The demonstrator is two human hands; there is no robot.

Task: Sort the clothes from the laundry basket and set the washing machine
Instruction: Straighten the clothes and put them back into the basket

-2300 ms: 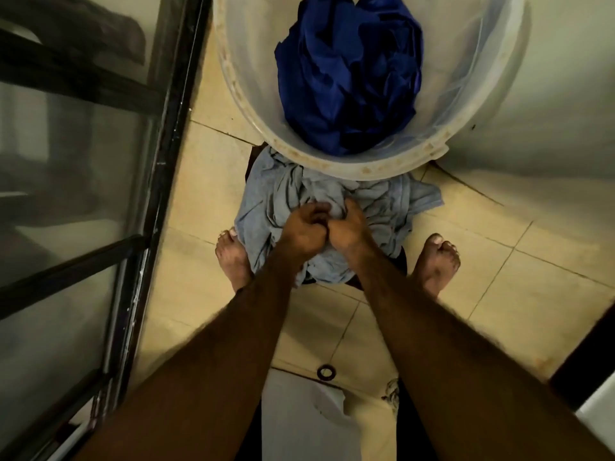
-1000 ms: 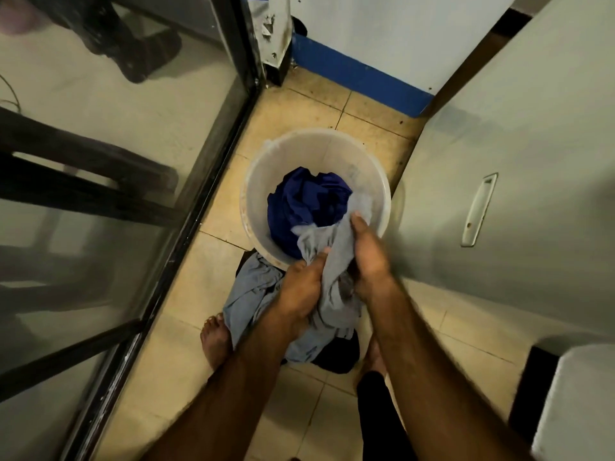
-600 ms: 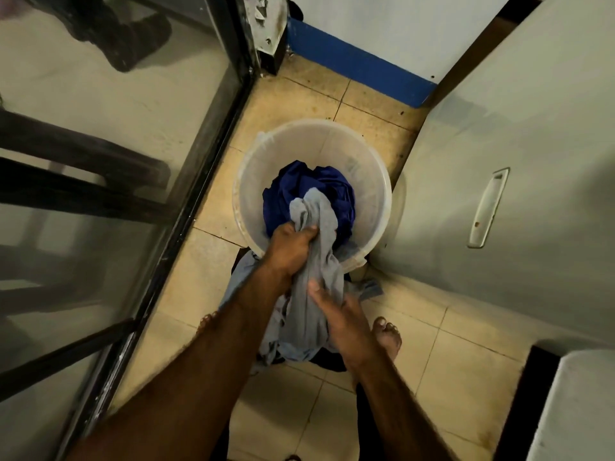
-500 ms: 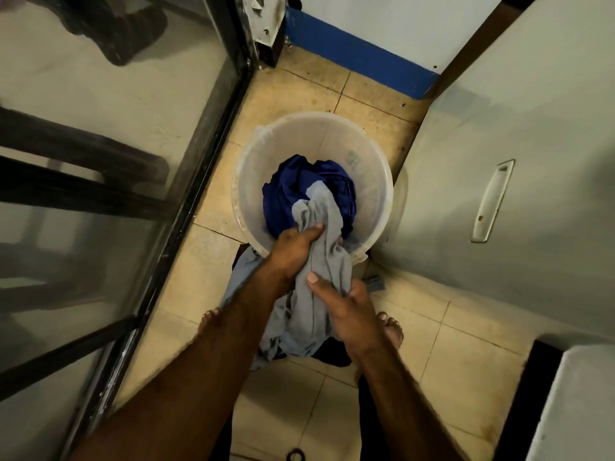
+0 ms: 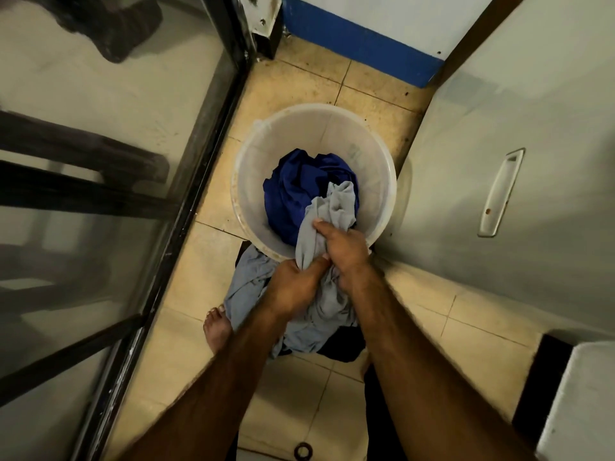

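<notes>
Here both hands (left hand (image 5: 293, 281), right hand (image 5: 346, 247)) grip the grey garment (image 5: 319, 294).

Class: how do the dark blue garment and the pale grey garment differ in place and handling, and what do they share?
Place: the dark blue garment lies wholly inside the white plastic tub; the pale grey garment crosses its rim, mostly hanging outside. Handling: the left hand and right hand both grip the grey garment; neither holds the blue one. Both are crumpled cloth.
</notes>
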